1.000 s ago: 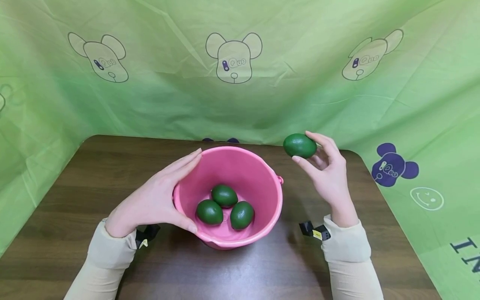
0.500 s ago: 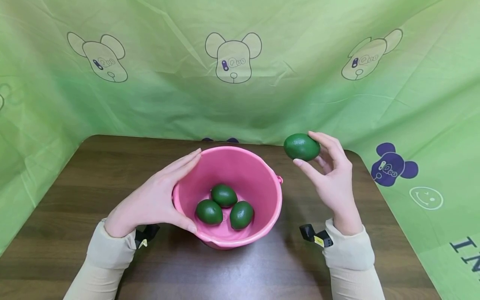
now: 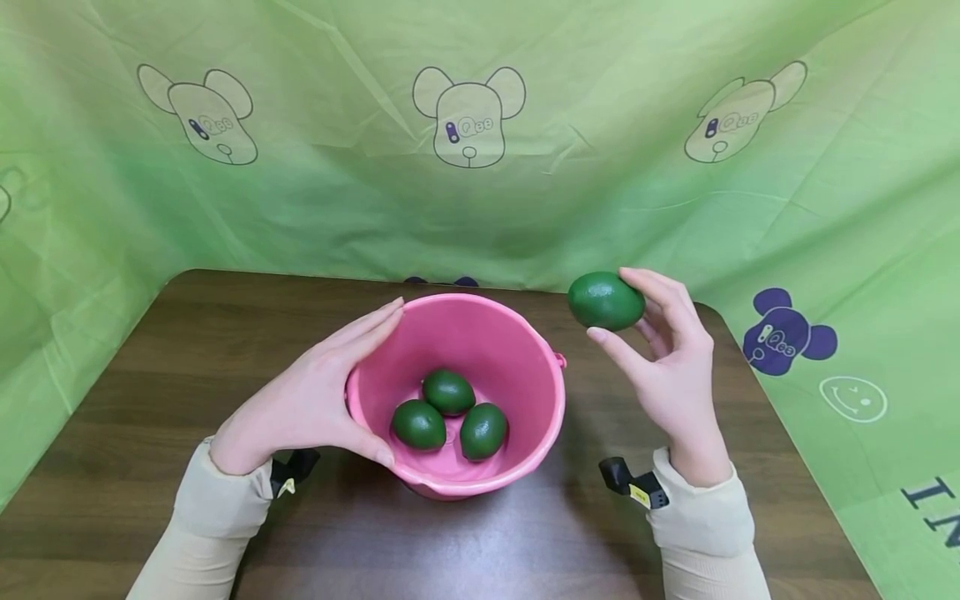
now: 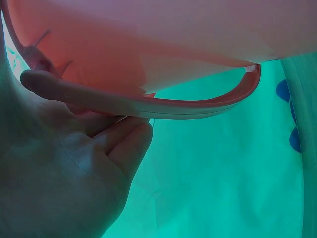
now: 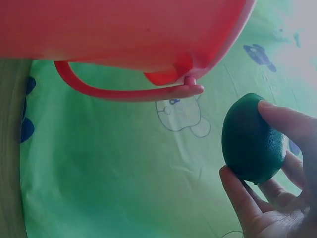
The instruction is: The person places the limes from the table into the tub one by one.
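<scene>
A pink bucket (image 3: 525,358) stands upright on the table, its mouth tipped somewhat toward the head camera. Inside, on its bottom, lie three dark green avocados: one at the back (image 3: 448,392), one at the left (image 3: 419,425) and one at the right (image 3: 483,431). My left hand (image 3: 315,400) holds the bucket's left side, thumb at the near rim and fingers along the far rim. Beyond the bucket's right side, my right hand (image 3: 671,358) pinches another avocado (image 3: 606,301) between thumb and fingers, raised above the table. The right wrist view shows this avocado (image 5: 251,141) apart from the bucket.
The bucket's handle (image 4: 163,108) hangs along its far outer side, also seen as a curved pink band (image 5: 114,94) in the right wrist view. A brown wooden table (image 3: 187,350) carries everything. Green printed cloth (image 3: 337,208) rises behind and at both sides.
My right hand has drifted slightly right and toward me, with the avocado still pinched. The left hand, bucket and avocados inside have stayed put.
</scene>
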A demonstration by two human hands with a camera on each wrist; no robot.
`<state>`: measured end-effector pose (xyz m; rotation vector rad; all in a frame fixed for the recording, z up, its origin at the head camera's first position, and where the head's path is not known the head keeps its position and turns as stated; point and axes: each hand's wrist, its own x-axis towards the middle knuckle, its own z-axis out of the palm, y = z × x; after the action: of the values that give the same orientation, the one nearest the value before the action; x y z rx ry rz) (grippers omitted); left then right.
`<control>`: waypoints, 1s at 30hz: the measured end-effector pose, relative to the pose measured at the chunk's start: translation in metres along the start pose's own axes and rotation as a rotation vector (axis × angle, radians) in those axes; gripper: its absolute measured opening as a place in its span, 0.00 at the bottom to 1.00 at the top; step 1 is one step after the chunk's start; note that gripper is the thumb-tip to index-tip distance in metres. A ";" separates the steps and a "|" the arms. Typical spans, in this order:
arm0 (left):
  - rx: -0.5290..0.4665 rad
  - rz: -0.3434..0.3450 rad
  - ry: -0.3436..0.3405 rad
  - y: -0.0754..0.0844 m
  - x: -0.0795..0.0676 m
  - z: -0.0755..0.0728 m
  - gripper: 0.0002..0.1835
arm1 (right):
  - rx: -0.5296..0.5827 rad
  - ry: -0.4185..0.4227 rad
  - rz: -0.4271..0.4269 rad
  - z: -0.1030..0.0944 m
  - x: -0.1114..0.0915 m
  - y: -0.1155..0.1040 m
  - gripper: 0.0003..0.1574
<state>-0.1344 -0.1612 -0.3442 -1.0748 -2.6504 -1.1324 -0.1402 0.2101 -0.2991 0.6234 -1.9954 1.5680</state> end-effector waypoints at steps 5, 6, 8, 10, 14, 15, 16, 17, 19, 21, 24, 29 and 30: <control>0.000 -0.004 -0.006 0.000 0.001 0.000 0.74 | -0.013 -0.008 -0.019 0.001 -0.002 -0.002 0.39; 0.000 -0.005 -0.006 0.001 0.001 0.000 0.74 | -0.021 -0.008 -0.023 0.001 -0.002 -0.003 0.39; 0.000 -0.007 -0.007 0.001 0.001 0.000 0.74 | -0.033 -0.006 -0.029 0.001 -0.002 -0.004 0.39; 0.000 -0.006 -0.006 0.001 0.001 0.000 0.74 | -0.033 -0.005 -0.032 0.001 -0.003 -0.006 0.40; -0.002 -0.002 -0.003 0.001 0.000 0.000 0.74 | -0.020 -0.006 -0.039 0.002 -0.004 -0.010 0.41; -0.002 0.000 -0.003 0.001 0.000 0.000 0.75 | -0.019 -0.008 -0.041 0.002 -0.004 -0.010 0.41; -0.002 0.000 -0.002 0.001 0.000 0.000 0.75 | -0.020 -0.009 -0.043 0.002 -0.004 -0.011 0.41; -0.001 0.001 -0.003 0.001 0.000 0.000 0.75 | -0.021 -0.011 -0.045 0.002 -0.004 -0.011 0.41; 0.001 0.003 -0.002 0.000 0.000 0.000 0.75 | -0.025 -0.014 -0.048 0.002 -0.004 -0.012 0.42; 0.002 0.005 -0.002 0.000 0.000 0.000 0.75 | -0.025 -0.016 -0.049 0.002 -0.005 -0.013 0.42; 0.003 0.007 -0.003 -0.001 0.001 0.000 0.74 | -0.007 -0.012 -0.053 0.002 -0.006 -0.014 0.41; 0.000 0.007 -0.003 -0.001 0.001 0.000 0.74 | 0.047 -0.004 -0.060 0.003 -0.008 -0.016 0.41; -0.001 0.007 -0.003 -0.001 0.000 0.000 0.74 | 0.058 -0.004 -0.063 0.003 -0.008 -0.016 0.41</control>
<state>-0.1354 -0.1616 -0.3446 -1.0858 -2.6465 -1.1315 -0.1241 0.2035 -0.2928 0.7055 -1.9200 1.5926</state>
